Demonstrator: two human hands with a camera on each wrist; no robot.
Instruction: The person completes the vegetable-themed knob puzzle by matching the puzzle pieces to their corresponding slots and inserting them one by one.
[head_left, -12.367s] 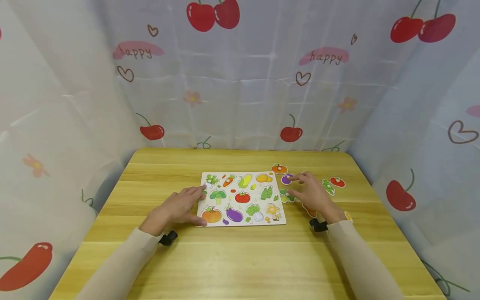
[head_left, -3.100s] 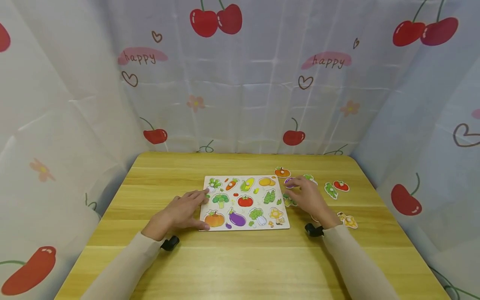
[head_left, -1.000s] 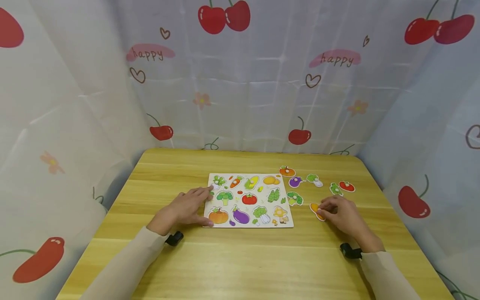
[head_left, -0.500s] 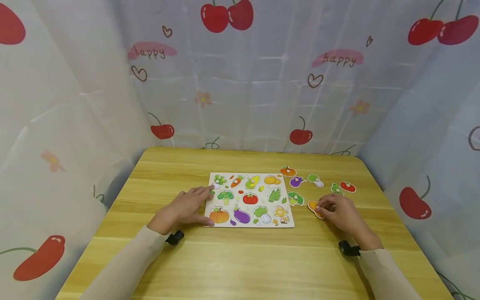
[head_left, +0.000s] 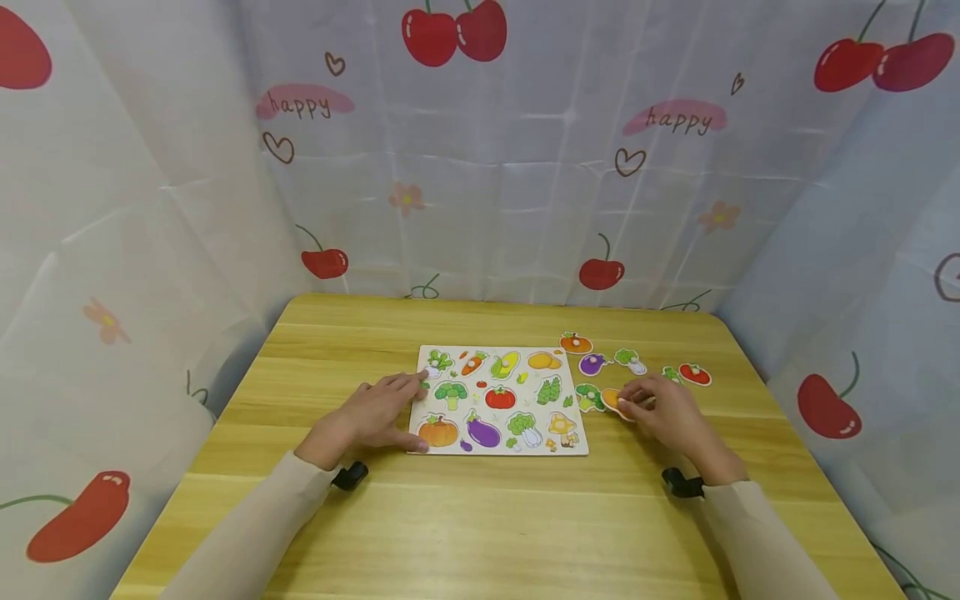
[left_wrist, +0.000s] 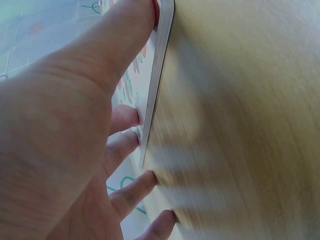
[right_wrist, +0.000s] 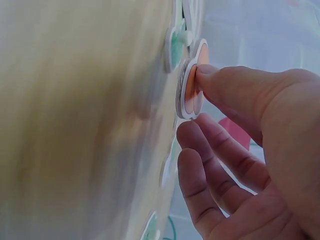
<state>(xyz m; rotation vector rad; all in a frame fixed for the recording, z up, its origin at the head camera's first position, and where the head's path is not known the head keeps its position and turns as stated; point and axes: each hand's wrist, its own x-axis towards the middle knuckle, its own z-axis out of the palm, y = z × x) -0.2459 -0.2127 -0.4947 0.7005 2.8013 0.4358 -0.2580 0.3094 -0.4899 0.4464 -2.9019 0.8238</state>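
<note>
Presently, the orange piece (head_left: 611,401) is pinched by thumb and fingers of the right hand (head_left: 663,408); its remaining fingers are seen loosely bent in the wrist view. The piece is located just off the right edge of the board (head_left: 527,396), well inside the right edge of the tabletop (head_left: 480,525), its outline meeting that of the broccoli piece (head_left: 589,397) in the head view. Actual contact between the two cannot be told. The left hand (head_left: 378,408) is spread at the board's left edge, thumb on the near left corner, two fingertips on the board, two on the tabletop. Step in hand judged to be a carry of the piece. The broccoli piece should be cleared by lifting, not sliding, lest it be dragged along. A level face and a centred pinch are advised; light downward pressure from the left hand should suffice against board shift. If the orange print (head_left: 544,360) by the board's far right corner is used, the lobes should be turned to its outline before pressing, and the pumpkin piece (head_left: 576,342) at that corner left undisturbed.
</note>
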